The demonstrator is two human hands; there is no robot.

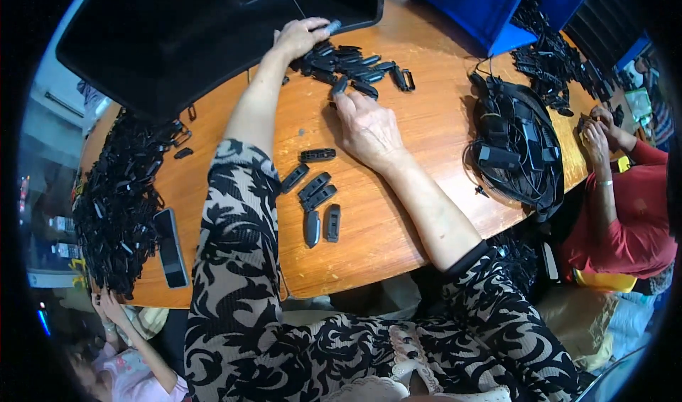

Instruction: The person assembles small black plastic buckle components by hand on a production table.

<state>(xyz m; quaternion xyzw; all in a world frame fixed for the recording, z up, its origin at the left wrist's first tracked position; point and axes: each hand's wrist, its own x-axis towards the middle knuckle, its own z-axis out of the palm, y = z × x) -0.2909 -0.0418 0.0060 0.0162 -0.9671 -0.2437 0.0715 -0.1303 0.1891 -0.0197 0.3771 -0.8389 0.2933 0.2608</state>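
My left hand (300, 40) reaches to the near rim of a large black bin (177, 40). Its fingers and thumb close on a small grey-blue piece (332, 27). Just below lies a loose cluster of small black oblong plastic parts (348, 61). At that cluster's near edge, my right hand (369, 128) is closed, its fingertips on one black plastic part (339, 86); the curled fingers partly hide it. Between my forearms, several similar black parts (315, 189) lie on the wooden table (376, 224), some side by side.
A big heap of black parts (117, 196) covers the left side, beside a phone (170, 249). To the right lie a black bag with straps (515, 146), a blue bin (462, 11) and another heap (547, 61). Co-workers' hands (597, 139) are at the right edge, others (106, 306) lower left.
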